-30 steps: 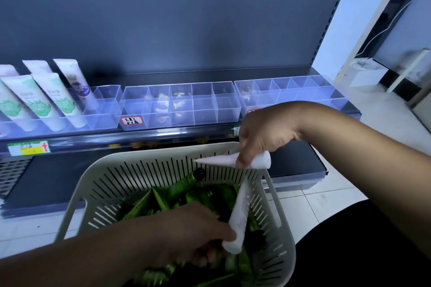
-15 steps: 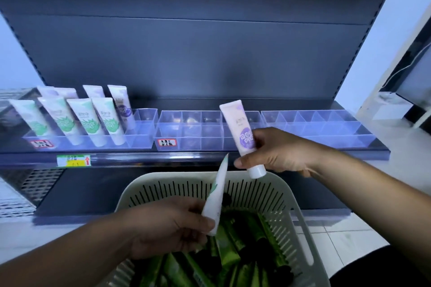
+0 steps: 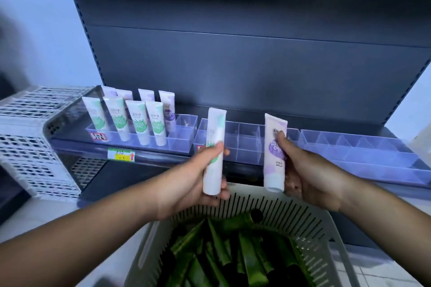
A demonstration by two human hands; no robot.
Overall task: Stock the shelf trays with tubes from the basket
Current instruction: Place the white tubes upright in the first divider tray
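Two white tubes held upright over the basket, one in each hand.

The left hand [image 3: 198, 182] grips a green-print tube [image 3: 213, 150], cap down, crimped end up; the right hand [image 3: 307, 175] grips a purple-print tube [image 3: 275, 154] the same way, the two tubes well apart. Beyond both hands run the clear shelf trays [image 3: 247, 144]; those left of the left hand hold standing tubes [image 3: 137, 121]. Below the hands, the slotted basket [image 3: 310, 226] holds dark green tubes [image 3: 233, 254].
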